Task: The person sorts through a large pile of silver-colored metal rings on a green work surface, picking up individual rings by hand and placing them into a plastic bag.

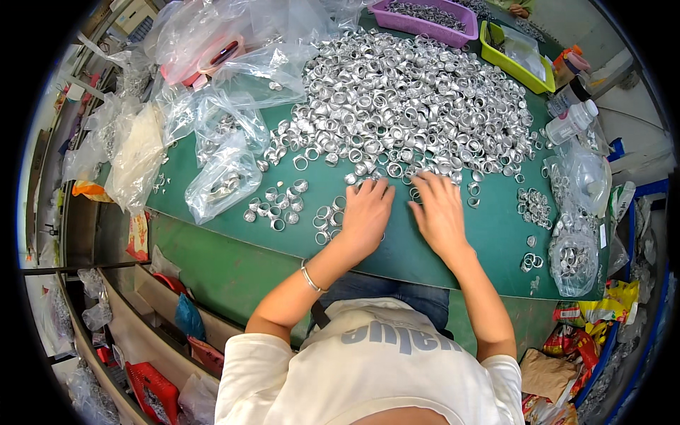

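Observation:
A wide heap of silver-coloured metal rings covers the far middle of the green table. At its near edge my left hand rests palm down, fingers apart and their tips on a few rings. My right hand lies just beside it, also open, with its fingertips touching rings at the heap's border. Left of my left wrist is a small group of rings, partly hidden by that hand. A second cluster of rings sits further left.
Clear plastic bags of rings lie on the left. Purple and yellow-green baskets stand at the back. On the right are a white bottle, a small ring pile and a bag. Another person's hand shows far back.

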